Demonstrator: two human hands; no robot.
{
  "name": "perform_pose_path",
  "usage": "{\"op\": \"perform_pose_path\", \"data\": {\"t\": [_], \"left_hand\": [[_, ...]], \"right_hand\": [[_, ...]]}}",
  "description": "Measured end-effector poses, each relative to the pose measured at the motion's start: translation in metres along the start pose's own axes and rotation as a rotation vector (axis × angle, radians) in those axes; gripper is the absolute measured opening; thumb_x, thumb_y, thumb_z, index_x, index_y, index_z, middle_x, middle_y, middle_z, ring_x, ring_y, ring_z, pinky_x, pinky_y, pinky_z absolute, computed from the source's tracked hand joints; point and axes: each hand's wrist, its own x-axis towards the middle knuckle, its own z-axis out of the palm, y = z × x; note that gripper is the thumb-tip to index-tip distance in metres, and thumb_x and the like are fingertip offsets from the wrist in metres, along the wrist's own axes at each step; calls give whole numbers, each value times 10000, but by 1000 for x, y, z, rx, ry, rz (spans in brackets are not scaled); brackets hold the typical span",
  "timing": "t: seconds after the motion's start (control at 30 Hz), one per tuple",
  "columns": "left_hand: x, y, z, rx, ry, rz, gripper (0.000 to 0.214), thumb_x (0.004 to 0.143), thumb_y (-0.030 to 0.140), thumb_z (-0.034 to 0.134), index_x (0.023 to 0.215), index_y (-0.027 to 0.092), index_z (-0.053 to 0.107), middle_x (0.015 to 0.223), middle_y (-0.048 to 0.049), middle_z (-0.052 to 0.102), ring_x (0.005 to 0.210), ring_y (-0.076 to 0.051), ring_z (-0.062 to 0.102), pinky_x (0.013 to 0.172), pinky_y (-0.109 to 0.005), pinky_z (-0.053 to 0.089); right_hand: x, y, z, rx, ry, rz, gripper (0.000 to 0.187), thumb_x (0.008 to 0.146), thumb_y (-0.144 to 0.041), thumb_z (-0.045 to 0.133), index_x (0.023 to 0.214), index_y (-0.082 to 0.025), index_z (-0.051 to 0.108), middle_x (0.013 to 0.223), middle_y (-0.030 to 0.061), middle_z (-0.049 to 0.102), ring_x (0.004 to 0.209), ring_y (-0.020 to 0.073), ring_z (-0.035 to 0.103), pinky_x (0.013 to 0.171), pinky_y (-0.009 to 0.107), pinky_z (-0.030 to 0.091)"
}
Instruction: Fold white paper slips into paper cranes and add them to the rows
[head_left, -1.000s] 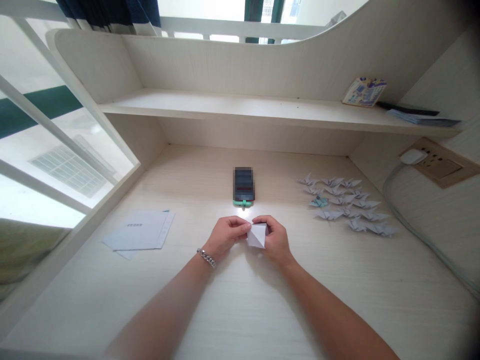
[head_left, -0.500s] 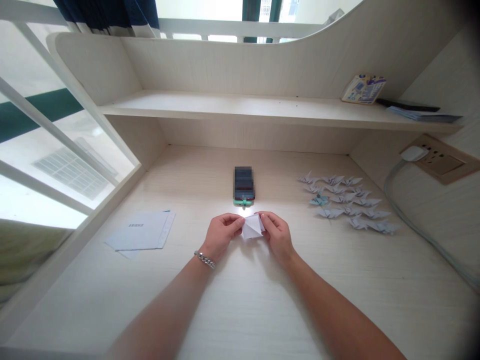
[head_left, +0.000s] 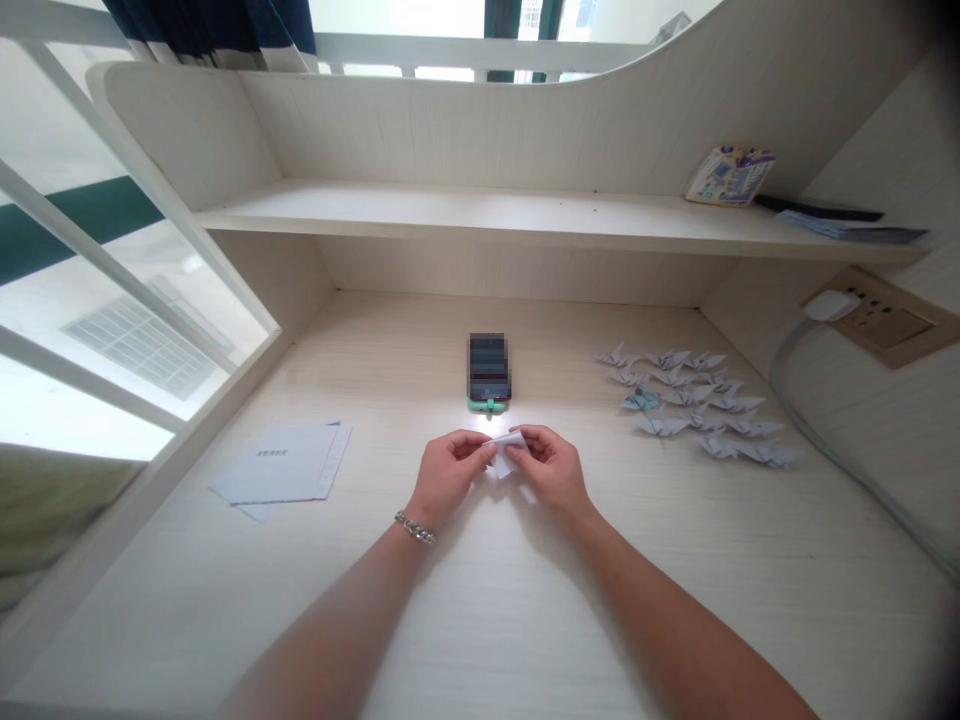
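A small folded piece of white paper (head_left: 508, 449) sits between my two hands, just above the pale wooden desk (head_left: 480, 600). My left hand (head_left: 448, 474), with a metal bracelet at the wrist, pinches the paper's left side. My right hand (head_left: 551, 468) pinches its right and top edge, fingers curled over it. Much of the paper is hidden by my fingers. A phone (head_left: 489, 372) in a green case lies just beyond my hands.
Several folded paper cranes (head_left: 694, 405) lie in rows at the right. A few flat paper sheets (head_left: 283, 467) rest at the left. A shelf (head_left: 480, 215) above carries a printed packet (head_left: 730, 176) and dark flat items. A wall socket with a plug and cable (head_left: 829, 310) is at the far right.
The paper, held as a broader pointed shape a second ago, now looks smaller and flatter between my fingers. Both hands have shifted slightly farther from me, toward the phone.
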Motion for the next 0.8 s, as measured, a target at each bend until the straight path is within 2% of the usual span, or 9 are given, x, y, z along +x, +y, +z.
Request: {"op": "perform_pose_path", "data": {"t": [0.2, 0.4, 0.53, 0.8], "left_hand": [[-1, 1, 0, 3, -4, 20, 241, 686, 313, 673, 831, 121, 670, 787, -88, 679, 713, -167, 614, 645, -260, 484], [0, 3, -1, 8, -31, 1, 235, 688, 324, 664, 808, 122, 671, 737, -74, 674, 679, -161, 612, 617, -251, 479], [0, 3, 0, -21, 9, 1, 228, 688, 327, 660, 796, 126, 655, 712, -63, 665, 669, -159, 609, 628, -260, 485], [1, 2, -3, -70, -61, -73, 226, 673, 307, 679, 792, 123, 623, 718, -63, 655, 659, -155, 614, 611, -253, 481]], "right_hand": [[0, -3, 0, -54, -40, -6, 238, 692, -342, 666, 854, -169, 647, 780, 51, 674, 711, 194, 616, 634, 325, 491], [0, -2, 1, -64, -21, -15, 285, 675, -383, 672, 848, -158, 647, 771, 59, 675, 706, 201, 617, 628, 333, 500], [0, -2, 0, -27, 33, 9, 303, 666, -379, 682, 863, -154, 641, 793, 67, 679, 710, 200, 625, 630, 328, 504], [-3, -7, 3, -83, 109, -23, 326, 648, -366, 702, 892, -161, 631, 806, 70, 680, 704, 193, 630, 631, 312, 506]]}}
